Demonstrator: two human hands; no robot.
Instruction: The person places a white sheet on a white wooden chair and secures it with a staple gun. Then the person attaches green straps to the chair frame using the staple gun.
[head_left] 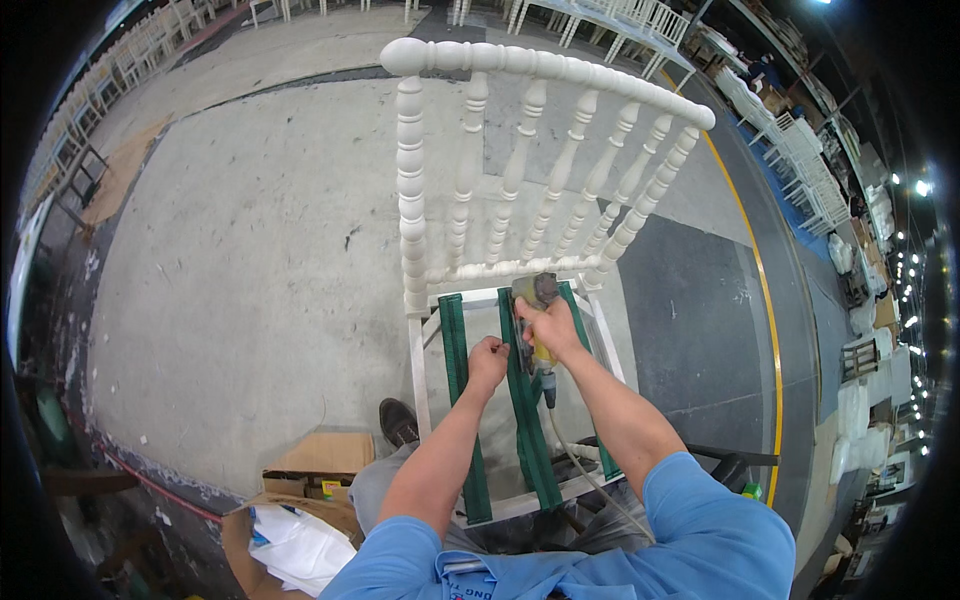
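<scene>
In front of me stands a white chair frame (420, 375) with a turned-spindle back (540, 205). Three green webbing straps run front to back over its open seat, among them a left strap (462, 390) and a middle strap (528, 430). My right hand (553, 328) is wrapped round a yellow and grey air stapler (543, 358), held over the middle strap near the back rail. A pale air hose (572, 450) trails from the tool toward me. My left hand (488, 362) is closed in a pinch at that strap's left edge; whatever its fingertips hold is hidden.
An open cardboard box (320, 455) with white sheets (300, 545) sits at my lower left, beside my shoe (398, 421). A yellow floor line (765, 300) runs along the right. Rows of white chairs (800, 165) stand at the far right and far left.
</scene>
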